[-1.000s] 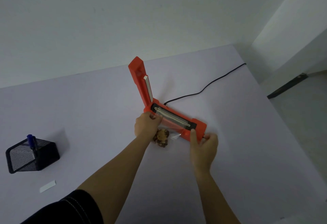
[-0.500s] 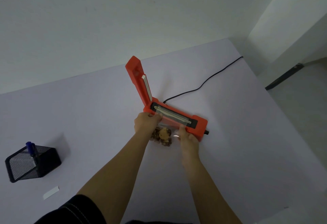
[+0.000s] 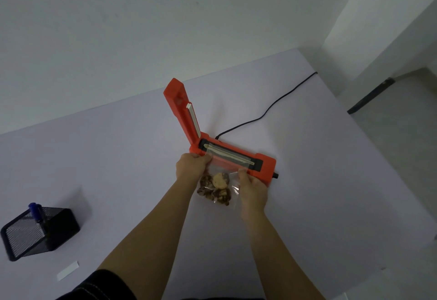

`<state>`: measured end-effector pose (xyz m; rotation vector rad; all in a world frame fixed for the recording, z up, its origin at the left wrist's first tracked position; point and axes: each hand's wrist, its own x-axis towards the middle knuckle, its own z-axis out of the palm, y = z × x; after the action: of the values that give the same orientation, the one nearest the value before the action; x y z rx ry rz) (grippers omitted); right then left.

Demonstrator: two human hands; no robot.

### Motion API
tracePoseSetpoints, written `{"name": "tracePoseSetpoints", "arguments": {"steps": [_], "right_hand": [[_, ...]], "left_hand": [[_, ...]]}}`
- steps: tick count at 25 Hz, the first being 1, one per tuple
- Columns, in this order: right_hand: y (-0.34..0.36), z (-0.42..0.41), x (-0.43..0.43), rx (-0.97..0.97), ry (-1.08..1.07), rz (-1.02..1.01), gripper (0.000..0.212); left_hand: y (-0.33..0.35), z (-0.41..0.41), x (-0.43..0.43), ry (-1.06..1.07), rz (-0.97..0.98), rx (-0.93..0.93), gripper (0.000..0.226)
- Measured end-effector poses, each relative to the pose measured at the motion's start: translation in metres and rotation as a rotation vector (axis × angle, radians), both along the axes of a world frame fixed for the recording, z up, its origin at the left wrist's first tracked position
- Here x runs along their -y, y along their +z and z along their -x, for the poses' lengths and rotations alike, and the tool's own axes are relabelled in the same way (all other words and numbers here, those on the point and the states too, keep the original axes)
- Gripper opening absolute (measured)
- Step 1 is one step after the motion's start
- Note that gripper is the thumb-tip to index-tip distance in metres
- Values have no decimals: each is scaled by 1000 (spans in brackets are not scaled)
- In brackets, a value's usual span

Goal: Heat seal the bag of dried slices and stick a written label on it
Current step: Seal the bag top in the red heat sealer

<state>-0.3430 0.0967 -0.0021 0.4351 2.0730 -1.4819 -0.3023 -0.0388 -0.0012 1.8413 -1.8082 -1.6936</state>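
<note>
Moved in off the right end of the sealer [image 3: 267,167] since a second ago, now pinching the right edge of the bag [image 3: 223,166] with the right hand [image 3: 251,186], fingers curled on the film. Gripping the bag's left top corner with the left hand [image 3: 191,167], same as before. Holding the clear mouth stretched across the sealing strip, lid arm [image 3: 179,108] raised. Keeping the dried slices [image 3: 216,187] bunched low, near side of the sealer, between both wrists. Working on a pale lilac table [image 3: 319,217] against a white wall [image 3: 142,27], black cord [image 3: 267,112] trailing back right. Far left: black mesh holder [image 3: 47,235] carrying a blue pen [image 3: 35,209]; white label strip [image 3: 67,273] just in front, well apart from the bag.
</note>
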Motion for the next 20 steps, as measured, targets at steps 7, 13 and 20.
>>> {"name": "tracePoseSetpoints", "arguments": {"steps": [7, 13, 20], "right_hand": [[7, 10, 10, -85, -5, -102, 18], [8, 15, 12, -330, 152, -214, 9], [1, 7, 5, -630, 292, -146, 13]], "left_hand": [[4, 5, -3, -43, 94, 77, 21], [2, 7, -4, -61, 115, 97, 22], [-2, 8, -1, -73, 119, 115, 20]]}}
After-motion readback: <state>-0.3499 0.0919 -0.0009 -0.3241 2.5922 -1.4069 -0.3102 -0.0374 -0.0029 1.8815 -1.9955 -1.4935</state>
